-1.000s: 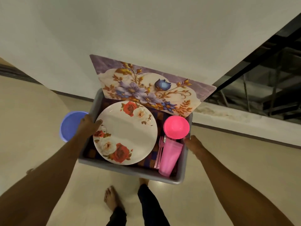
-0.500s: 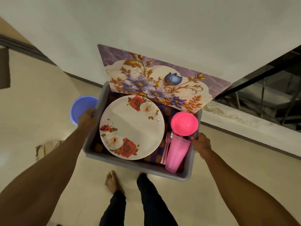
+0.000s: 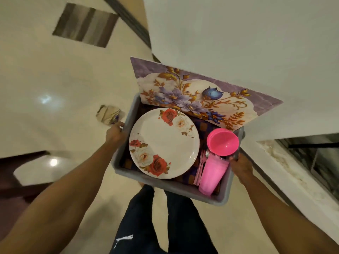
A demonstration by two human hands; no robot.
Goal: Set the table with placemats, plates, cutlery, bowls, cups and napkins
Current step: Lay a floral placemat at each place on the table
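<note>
Tableware rides in a grey tub (image 3: pixel 222 196), left hand (image 3: pixel 115 133) and right hand (image 3: pixel 240 166) each grasping a rim. Floral placemat (image 3: pixel 201 99) leans loosely at the far wall; a tilt could spill it, or slide the rose plate (image 3: pixel 163 143) into the pink bowl (image 3: pixel 222 141) and cup (image 3: pixel 212 174).

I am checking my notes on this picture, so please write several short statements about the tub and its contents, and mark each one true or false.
1. Both hands hold the grey tub, the left hand on one side, the right hand on the other. True.
2. The flowered plate lies inside the tub. True.
3. The pink bowl sits on the plate. False: it sits beside the plate, above the pink cup.
4. The pink cup stands upright. False: it lies on its side.
5. The floral placemat stands up at the tub's far side. True.
</note>
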